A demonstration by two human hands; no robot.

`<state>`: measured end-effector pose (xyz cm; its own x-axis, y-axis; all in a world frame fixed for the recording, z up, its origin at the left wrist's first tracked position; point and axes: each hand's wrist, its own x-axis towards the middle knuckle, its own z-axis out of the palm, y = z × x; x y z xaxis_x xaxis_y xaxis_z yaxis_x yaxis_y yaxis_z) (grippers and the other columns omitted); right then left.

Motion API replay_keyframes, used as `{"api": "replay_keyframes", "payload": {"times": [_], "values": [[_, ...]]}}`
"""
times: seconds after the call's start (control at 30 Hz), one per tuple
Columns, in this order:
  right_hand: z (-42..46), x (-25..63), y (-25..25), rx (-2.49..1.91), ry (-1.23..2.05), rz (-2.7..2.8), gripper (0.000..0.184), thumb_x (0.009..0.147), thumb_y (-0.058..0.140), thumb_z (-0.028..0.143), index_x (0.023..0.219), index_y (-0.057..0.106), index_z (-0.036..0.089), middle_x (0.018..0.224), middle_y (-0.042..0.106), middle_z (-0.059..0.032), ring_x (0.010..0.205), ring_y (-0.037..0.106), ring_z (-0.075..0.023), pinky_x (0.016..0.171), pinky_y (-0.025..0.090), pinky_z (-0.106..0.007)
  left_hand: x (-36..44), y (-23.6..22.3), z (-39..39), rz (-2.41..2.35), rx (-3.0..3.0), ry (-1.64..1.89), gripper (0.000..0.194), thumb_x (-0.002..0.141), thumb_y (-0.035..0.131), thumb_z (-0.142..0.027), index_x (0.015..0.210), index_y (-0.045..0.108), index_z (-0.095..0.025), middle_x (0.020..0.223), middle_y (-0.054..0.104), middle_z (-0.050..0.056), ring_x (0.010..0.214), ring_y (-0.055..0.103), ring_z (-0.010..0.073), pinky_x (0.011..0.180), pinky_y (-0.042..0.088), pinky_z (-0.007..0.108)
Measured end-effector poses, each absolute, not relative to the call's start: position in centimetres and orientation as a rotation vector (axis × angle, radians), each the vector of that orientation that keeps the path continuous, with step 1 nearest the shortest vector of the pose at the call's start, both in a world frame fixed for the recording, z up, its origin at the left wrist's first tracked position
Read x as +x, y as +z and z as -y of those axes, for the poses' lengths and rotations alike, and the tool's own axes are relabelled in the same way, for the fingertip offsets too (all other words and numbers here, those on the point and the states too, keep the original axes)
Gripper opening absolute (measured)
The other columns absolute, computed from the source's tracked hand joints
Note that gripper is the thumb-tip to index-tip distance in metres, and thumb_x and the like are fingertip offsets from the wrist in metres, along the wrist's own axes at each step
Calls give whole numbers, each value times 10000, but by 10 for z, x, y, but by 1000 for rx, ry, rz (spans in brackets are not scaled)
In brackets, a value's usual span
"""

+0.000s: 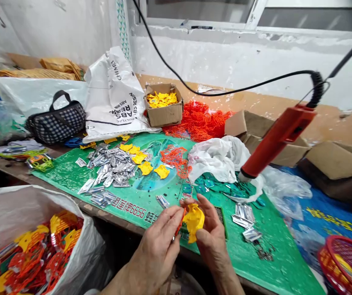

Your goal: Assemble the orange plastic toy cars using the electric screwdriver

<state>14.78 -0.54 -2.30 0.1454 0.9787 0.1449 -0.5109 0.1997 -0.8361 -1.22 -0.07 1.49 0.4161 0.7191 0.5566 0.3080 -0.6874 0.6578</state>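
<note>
Over the table's front edge, my left hand point(160, 233) pinches a thin orange-red plastic part point(180, 221), mostly covered by its fingers. My right hand point(214, 233) grips a yellow moulded plastic part point(193, 222) between thumb and fingers. The two parts are close together; whether they touch is hard to tell. Beyond the hands lie a small stack of silvery flat pieces point(162, 201) and a larger heap of them point(111, 164). Yellow parts point(146, 168) form a row beside that heap. Behind my right hand, a small dark tray point(220, 215) is partly hidden.
A red electric screwdriver point(278, 141) hangs from a cord at right. At lower left stands a white sack point(94, 241) of assembled red-and-yellow pieces. Orange frames point(198, 121), a cardboard box point(165, 116), a white plastic bag point(217, 157) and a red basket point(344, 266) surround the green tabletop point(274, 221).
</note>
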Motion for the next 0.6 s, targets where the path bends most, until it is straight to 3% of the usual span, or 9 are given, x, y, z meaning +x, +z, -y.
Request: {"api": "replay_keyframes", "payload": {"times": [0.1, 0.23, 0.6], "values": [[12, 146, -26, -710, 1106, 845, 768, 588, 892, 520, 1274, 593, 350, 1194, 701, -78, 1175, 653, -328, 1014, 511, -515, -8, 8, 7, -780, 2434, 1206, 692, 875, 417, 46, 1520, 386, -201, 1356, 616, 146, 1267, 576, 243, 1068, 496, 366], [17, 146, -22, -657, 1014, 923, 728, 609, 884, 509, 1270, 601, 389, 1153, 711, -53, 1131, 681, -301, 978, 545, -472, -4, 3, 15, -768, 2553, 1150, 677, 921, 359, 11, 1566, 270, -176, 1347, 604, 169, 1240, 575, 260, 1045, 509, 409], [26, 147, -25, -631, 953, 970, 725, 625, 882, 471, 1292, 610, 388, 1168, 717, -33, 1141, 681, -267, 968, 560, -390, -1, -3, 17, -745, 2625, 1061, 582, 991, 376, -98, 1561, 272, -149, 1303, 630, 186, 1142, 614, 284, 960, 539, 420]]}}
